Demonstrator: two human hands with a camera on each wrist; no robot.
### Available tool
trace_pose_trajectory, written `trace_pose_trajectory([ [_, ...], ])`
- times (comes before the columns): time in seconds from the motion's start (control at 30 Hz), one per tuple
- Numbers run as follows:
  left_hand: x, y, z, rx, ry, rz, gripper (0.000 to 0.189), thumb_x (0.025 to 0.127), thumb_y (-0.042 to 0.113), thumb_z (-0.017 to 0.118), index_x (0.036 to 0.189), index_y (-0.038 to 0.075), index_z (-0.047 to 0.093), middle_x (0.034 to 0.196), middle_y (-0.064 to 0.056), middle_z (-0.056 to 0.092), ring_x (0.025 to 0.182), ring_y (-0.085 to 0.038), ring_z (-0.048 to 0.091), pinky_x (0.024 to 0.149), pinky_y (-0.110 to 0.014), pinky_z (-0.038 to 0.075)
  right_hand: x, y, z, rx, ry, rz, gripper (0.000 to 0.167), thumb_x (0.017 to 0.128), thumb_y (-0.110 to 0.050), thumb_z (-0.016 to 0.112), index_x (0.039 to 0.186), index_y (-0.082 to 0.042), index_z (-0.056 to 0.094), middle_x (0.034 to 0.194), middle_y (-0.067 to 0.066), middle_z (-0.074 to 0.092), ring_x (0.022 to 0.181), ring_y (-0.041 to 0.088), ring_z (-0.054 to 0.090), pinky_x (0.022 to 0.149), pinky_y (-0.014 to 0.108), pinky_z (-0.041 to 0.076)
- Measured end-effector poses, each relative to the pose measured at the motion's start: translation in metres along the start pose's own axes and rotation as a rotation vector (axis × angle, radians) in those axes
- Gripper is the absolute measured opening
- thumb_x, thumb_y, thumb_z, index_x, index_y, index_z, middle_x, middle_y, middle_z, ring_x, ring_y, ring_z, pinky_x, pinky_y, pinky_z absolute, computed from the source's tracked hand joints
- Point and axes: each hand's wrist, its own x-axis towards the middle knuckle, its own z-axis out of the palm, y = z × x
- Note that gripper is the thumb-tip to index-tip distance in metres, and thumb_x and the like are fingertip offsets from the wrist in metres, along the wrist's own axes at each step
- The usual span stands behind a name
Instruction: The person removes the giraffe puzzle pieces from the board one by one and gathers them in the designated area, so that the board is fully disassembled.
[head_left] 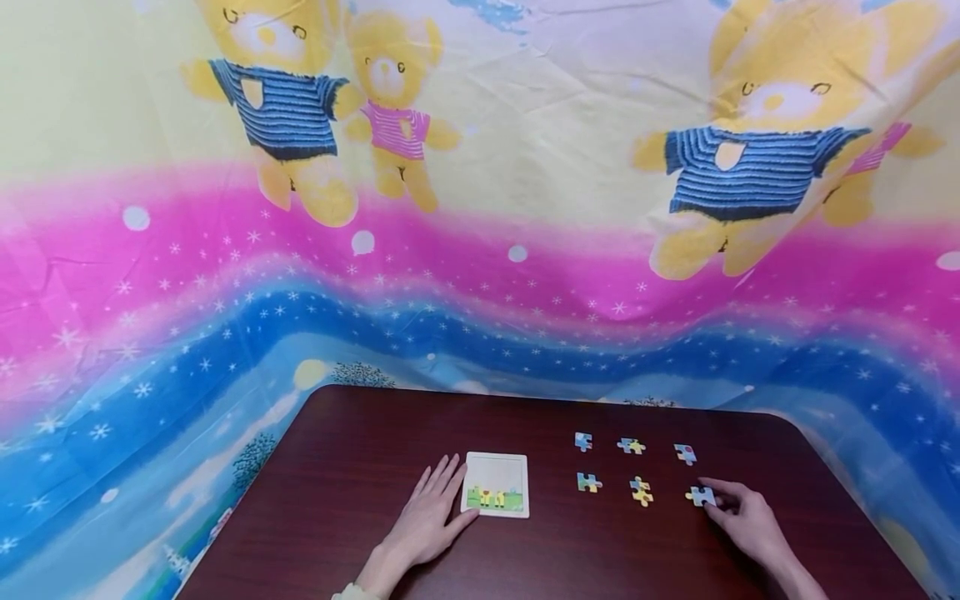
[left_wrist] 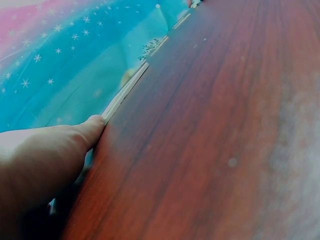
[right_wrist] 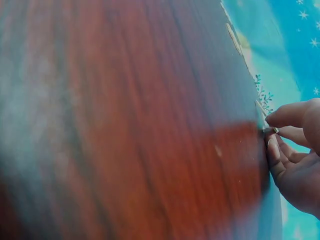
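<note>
A small square puzzle tray [head_left: 497,471] with a white rim lies on the table, and its lower part shows yellow figures on green. My left hand [head_left: 423,518] rests with fingers extended along the tray's left side, the thumb touching its lower-left edge. In the left wrist view that thumb meets the tray's thin side [left_wrist: 126,92]. Over on the right, my right hand [head_left: 750,521] pinches a pale blue and yellow puzzle piece [head_left: 701,497] between thumb and fingers, low at the tabletop. The right wrist view shows this piece [right_wrist: 270,131] edge-on, partly hidden by the fingertips.
Several other puzzle pieces lie apart in two rows between tray and right hand, among them a blue-green piece [head_left: 588,482], a yellow piece [head_left: 641,492] and one with a red spot [head_left: 686,453]. Behind the dark wooden table [head_left: 420,417] hangs a bear-printed cloth [head_left: 480,283].
</note>
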Motion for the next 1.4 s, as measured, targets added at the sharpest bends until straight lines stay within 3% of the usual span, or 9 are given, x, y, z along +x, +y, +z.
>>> trace_pose_trajectory([
  [0.23, 0.001, -0.002, 0.004, -0.030, 0.040, 0.016, 0.080, 0.109, 0.057, 0.060, 0.166, 0.002, 0.046, 0.174, -0.022, 0.043, 0.164, -0.044, 0.038, 0.134, -0.061, 0.032, -0.003, 0.004, 0.003, -0.029, 0.059, -0.065, 0.043, 0.097, 0.000, 0.076, 0.138, 0.008, 0.069, 0.122, 0.024, 0.066, 0.086, -0.004, 0.055, 0.069, 0.022, 0.053],
  [0.33, 0.001, -0.003, 0.001, -0.043, -0.001, 0.003, 0.081, 0.109, 0.058, 0.059, 0.168, 0.004, 0.044, 0.177, -0.020, 0.040, 0.166, -0.042, 0.035, 0.136, -0.061, 0.030, -0.003, 0.000, 0.005, -0.046, 0.094, -0.103, 0.043, 0.096, -0.001, 0.078, 0.138, 0.007, 0.070, 0.120, 0.023, 0.065, 0.087, 0.001, 0.059, 0.070, 0.022, 0.053],
  [0.5, 0.003, -0.010, -0.005, -0.078, -0.061, 0.006, 0.083, 0.109, 0.061, 0.058, 0.169, 0.006, 0.042, 0.178, -0.019, 0.037, 0.167, -0.042, 0.033, 0.134, -0.065, 0.030, -0.001, -0.024, 0.010, -0.074, 0.124, -0.151, 0.044, 0.095, -0.005, 0.082, 0.136, 0.004, 0.070, 0.118, 0.020, 0.067, 0.094, 0.018, 0.065, 0.075, 0.026, 0.055],
  [0.6, 0.000, -0.013, -0.009, -0.086, -0.046, 0.036, 0.078, 0.110, 0.059, 0.057, 0.167, 0.006, 0.046, 0.175, -0.022, 0.041, 0.164, -0.045, 0.037, 0.131, -0.068, 0.033, 0.000, -0.048, 0.020, 0.001, 0.142, -0.219, 0.041, 0.094, -0.003, 0.083, 0.134, 0.004, 0.072, 0.112, 0.016, 0.071, 0.091, 0.014, 0.067, 0.075, 0.025, 0.057],
  [0.7, -0.003, -0.013, -0.016, -0.087, -0.048, 0.039, 0.072, 0.111, 0.053, 0.060, 0.165, 0.007, 0.050, 0.174, -0.023, 0.044, 0.163, -0.046, 0.039, 0.130, -0.070, 0.033, 0.000, -0.077, 0.038, 0.144, 0.094, -0.309, 0.039, 0.093, 0.002, 0.082, 0.131, 0.004, 0.073, 0.103, 0.010, 0.074, 0.082, 0.003, 0.065, 0.069, 0.024, 0.059],
  [0.83, -0.004, -0.010, -0.021, -0.089, -0.069, 0.033, 0.068, 0.110, 0.047, 0.065, 0.163, 0.007, 0.053, 0.173, -0.023, 0.045, 0.163, -0.045, 0.040, 0.130, -0.070, 0.033, 0.001, -0.120, 0.067, 0.273, -0.053, -0.418, 0.037, 0.095, 0.000, 0.080, 0.131, 0.005, 0.072, 0.098, 0.008, 0.075, 0.081, -0.001, 0.063, 0.066, 0.023, 0.057],
  [1.1, -0.007, -0.009, -0.023, -0.053, -0.066, 0.044, 0.065, 0.106, 0.045, 0.072, 0.159, 0.011, 0.058, 0.170, -0.020, 0.051, 0.161, -0.041, 0.046, 0.129, -0.068, 0.039, 0.004, -0.185, 0.141, 0.289, -0.225, -0.576, 0.041, 0.094, -0.014, 0.087, 0.129, 0.002, 0.073, 0.102, 0.010, 0.073, 0.087, 0.012, 0.068, 0.074, 0.023, 0.058],
  [1.2, -0.007, -0.012, -0.018, -0.030, -0.026, 0.079, 0.064, 0.106, 0.048, 0.071, 0.157, 0.011, 0.060, 0.167, -0.021, 0.054, 0.158, -0.043, 0.049, 0.125, -0.067, 0.043, 0.006, -0.199, 0.163, 0.275, -0.236, -0.605, 0.040, 0.092, -0.015, 0.088, 0.126, 0.002, 0.075, 0.101, 0.010, 0.072, 0.088, 0.015, 0.067, 0.077, 0.024, 0.057],
  [1.4, -0.008, -0.015, -0.016, -0.037, 0.012, 0.109, 0.063, 0.108, 0.051, 0.067, 0.157, 0.012, 0.060, 0.166, -0.021, 0.055, 0.156, -0.045, 0.051, 0.122, -0.070, 0.043, 0.015, -0.205, 0.191, 0.301, -0.180, -0.690, 0.031, 0.094, -0.012, 0.083, 0.119, 0.003, 0.076, 0.095, 0.005, 0.067, 0.083, 0.008, 0.059, 0.072, 0.022, 0.052],
])
